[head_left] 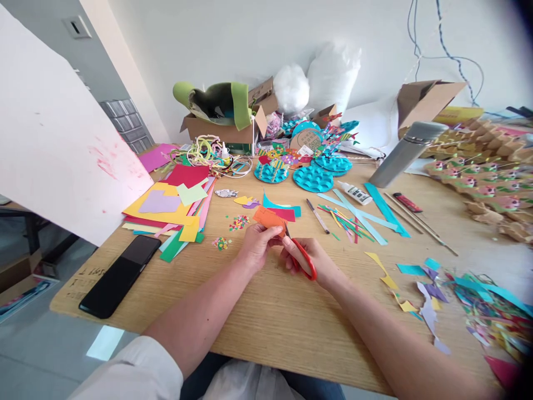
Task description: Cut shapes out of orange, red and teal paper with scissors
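Near the middle of the wooden table point(233, 311), my left hand point(257, 244) pinches a piece of orange paper point(268, 218) between thumb and fingers. My right hand point(306, 256) is wrapped round red-handled scissors point(308, 261), whose blades lie at the paper's right edge; the blade tips are partly hidden by the paper. Just behind the paper lie a red strip point(287, 214) and a blue curved scrap point(270, 201). Small coloured paper bits point(239, 223) sit to the left of the orange paper.
A black phone point(120, 275) and stacked coloured paper point(156, 203) lie left. A pen point(317, 215), glue bottle point(355, 193), grey tumbler point(406, 153) and paper scraps point(428, 305) are right. Blue round crafts point(313, 178) and a cardboard box point(220, 129) stand behind.
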Available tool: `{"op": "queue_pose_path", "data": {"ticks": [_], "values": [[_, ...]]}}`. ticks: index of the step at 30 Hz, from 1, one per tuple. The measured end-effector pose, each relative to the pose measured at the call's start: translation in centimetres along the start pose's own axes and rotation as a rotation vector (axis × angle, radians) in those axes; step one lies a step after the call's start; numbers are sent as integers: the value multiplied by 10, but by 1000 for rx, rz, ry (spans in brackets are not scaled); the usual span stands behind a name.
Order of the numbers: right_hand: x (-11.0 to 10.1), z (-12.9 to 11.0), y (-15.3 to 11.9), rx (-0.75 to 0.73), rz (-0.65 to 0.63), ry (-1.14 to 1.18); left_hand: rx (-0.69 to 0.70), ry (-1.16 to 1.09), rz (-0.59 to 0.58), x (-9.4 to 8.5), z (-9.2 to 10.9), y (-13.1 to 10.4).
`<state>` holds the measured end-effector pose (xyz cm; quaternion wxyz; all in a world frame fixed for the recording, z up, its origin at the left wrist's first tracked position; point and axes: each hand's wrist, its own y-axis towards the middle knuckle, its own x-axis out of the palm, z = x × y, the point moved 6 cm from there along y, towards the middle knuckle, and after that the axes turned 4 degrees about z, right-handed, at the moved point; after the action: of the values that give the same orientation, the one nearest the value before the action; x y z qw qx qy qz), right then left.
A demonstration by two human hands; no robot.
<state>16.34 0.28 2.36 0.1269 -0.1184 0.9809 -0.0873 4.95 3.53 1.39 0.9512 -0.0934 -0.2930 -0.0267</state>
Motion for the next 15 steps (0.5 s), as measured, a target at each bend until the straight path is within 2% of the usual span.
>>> {"op": "queue_pose_path", "data": {"ticks": [15], "values": [[1,1,-1,9,-4,16,0,3,25,1,3,-1]]}}
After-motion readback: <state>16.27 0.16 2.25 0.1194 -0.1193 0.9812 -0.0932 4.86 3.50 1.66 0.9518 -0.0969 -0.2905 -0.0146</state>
